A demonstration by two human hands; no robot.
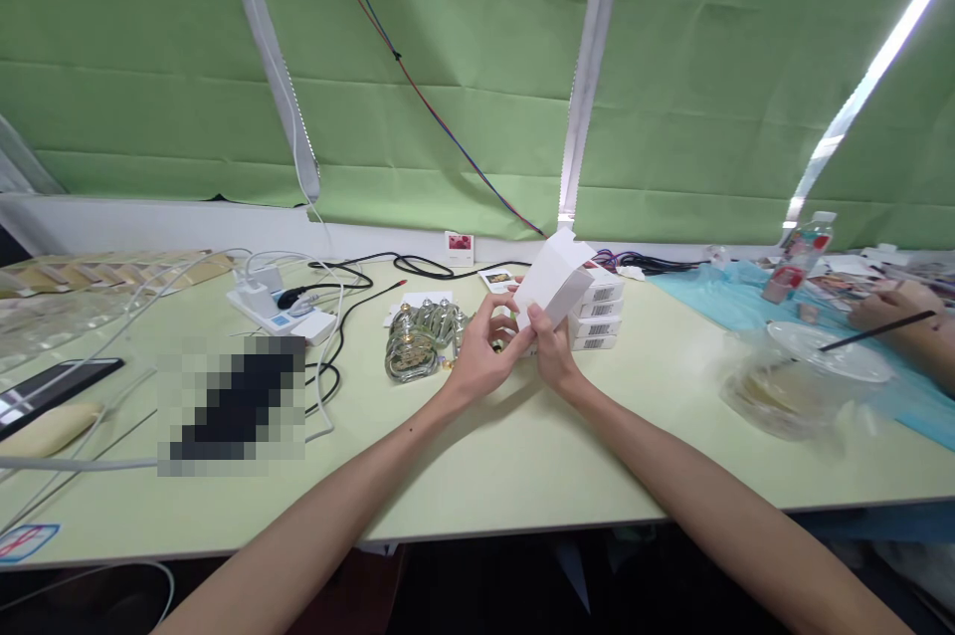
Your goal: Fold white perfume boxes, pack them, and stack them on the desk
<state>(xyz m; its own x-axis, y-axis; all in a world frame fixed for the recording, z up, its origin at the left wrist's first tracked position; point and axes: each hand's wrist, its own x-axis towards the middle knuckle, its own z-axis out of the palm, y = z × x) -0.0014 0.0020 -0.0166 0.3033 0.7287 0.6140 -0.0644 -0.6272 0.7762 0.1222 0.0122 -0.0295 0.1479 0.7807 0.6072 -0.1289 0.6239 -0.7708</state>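
A white cardboard box [553, 279], its top flap raised, is tilted above the table between my hands. My right hand [553, 346] grips its lower right part, the thumb pressed on the side. At the box's lower left is my left hand [488, 346], fingers curled against it; whether anything else is in those fingers is hidden. Just behind my right hand stands a stack of white boxes [599, 312] with barcode labels. Left of my hands, several ornate glass bottles [413, 353] stand close together on the table.
A power strip [280, 312] with white and black cables lies left of the bottles. A lidded plastic tub [783, 396] stands at the right, near a water bottle [802, 257] on blue sheeting [701, 292]. Another person's hand [899, 309] is at the far right. A phone [56, 391] lies far left.
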